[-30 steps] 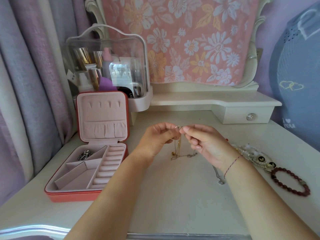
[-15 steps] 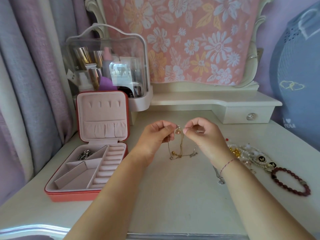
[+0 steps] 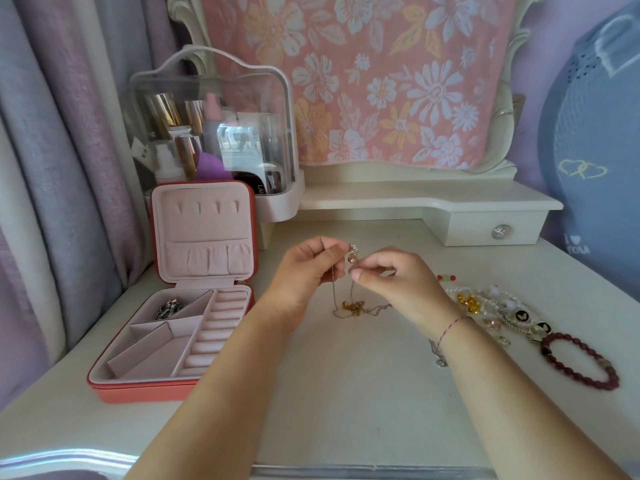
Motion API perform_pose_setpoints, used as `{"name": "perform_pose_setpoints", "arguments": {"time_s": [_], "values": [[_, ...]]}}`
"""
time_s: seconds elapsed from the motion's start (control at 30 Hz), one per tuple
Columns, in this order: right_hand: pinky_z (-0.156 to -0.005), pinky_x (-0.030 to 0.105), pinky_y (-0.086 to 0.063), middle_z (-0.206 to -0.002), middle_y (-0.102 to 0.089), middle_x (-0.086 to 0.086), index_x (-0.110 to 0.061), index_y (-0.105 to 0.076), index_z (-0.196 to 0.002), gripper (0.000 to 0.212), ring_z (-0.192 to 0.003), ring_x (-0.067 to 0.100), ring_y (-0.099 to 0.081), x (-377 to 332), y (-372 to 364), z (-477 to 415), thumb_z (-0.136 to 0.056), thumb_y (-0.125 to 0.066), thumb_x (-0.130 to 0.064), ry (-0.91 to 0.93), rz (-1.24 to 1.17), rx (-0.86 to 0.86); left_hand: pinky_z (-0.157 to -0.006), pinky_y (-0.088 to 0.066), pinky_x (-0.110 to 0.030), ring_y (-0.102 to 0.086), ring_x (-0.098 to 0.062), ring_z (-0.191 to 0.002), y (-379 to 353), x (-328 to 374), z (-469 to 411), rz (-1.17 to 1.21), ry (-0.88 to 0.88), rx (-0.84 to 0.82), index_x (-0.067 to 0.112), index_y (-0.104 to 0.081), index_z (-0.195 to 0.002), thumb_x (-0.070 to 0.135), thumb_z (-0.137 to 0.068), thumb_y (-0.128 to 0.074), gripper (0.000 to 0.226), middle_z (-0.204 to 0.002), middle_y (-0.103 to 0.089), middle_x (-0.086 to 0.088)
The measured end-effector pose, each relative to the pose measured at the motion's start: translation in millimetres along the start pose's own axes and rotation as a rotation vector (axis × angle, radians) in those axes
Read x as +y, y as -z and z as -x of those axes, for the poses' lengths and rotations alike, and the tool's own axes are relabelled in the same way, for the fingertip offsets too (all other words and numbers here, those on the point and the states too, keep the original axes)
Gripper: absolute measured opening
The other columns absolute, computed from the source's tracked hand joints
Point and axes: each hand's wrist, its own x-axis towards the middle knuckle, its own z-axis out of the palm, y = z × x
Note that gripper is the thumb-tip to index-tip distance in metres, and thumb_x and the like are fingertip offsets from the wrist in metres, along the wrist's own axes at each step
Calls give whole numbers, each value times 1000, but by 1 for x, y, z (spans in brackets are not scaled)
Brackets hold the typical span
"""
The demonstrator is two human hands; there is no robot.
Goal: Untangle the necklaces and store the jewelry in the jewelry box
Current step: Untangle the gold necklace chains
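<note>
Untangling is the step in hand. The left hand [image 3: 304,271] and right hand [image 3: 391,282] pinch the chains [image 3: 353,305] beside a pendant [image 3: 352,259], fingers curled. The knot trails onto the table mid-scene. The box [image 3: 138,389] lies open at left. Next, I judge, 1 strand needs gentle teasing free.

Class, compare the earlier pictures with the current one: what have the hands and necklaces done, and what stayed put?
The left hand and right hand, fingertips together a second ago, have drawn slightly apart, baring a round pendant between them. Both still pinch the tangled necklaces, whose lower loops lie on the table. The jewelry box and red bead bracelet have not moved.
</note>
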Motion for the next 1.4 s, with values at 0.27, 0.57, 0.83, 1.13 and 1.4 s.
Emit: {"name": "perform_pose_setpoints", "arguments": {"time_s": [0.27, 0.57, 0.83, 1.13, 1.4], "values": [[-73, 28, -50, -75, -66, 4, -11, -55, -76, 15, -70, 16, -60, -6, 10, -3, -89, -52, -18, -185, -771, -151, -59, -41, -23, -44, -13, -52, 1, 0, -1, 106, 69, -1, 12, -58, -82, 14, -98, -51, 18, -63, -54, 1], [-67, 24, -46, -70, -53, -3, -14, -62, -86, 12, -56, 8, -46, -6, 17, -5, -82, -57, -25, -193, -1011, -146, -50, -24, -18, -27, -8, -54, 2, -1, -1, 39, 109, -24, 15, -62, -83, 11, -95, -56, 14, -65, -38, 3], [-48, 16, -34, -61, -39, -5, -13, -63, -93, 13, -50, 7, -34, -3, 18, -8, -83, -57, -18, -158, -1079, -77, -51, -25, -19, -23, -8, -51, 1, -4, 0, -84, 107, -60, 9, -72, -97, 19, -93, -62, 15, -60, -27, 6], [-47, 16, -26, -58, -39, -6, -14, -62, -91, 11, -49, 6, -33, -1, 19, -10, -83, -56, -18, -172, -1108, -39, -51, -21, -21, -23, -9, -53, -1, -1, 2, -29, 83, -99, 9, -71, -93, 15, -94, -58, 14, -59, -27, 6], [-46, 15, -26, -57, -39, -7, -14, -62, -93, 13, -48, 5, -33, 1, 20, -11, -82, -57, -19, -203, -1111, -3, -53, -19, -23, -21, -10, -57, -2, 2, 5, 15, 50, -125, 9, -72, -93, 15, -91, -58, 14, -59, -29, 6]]}}
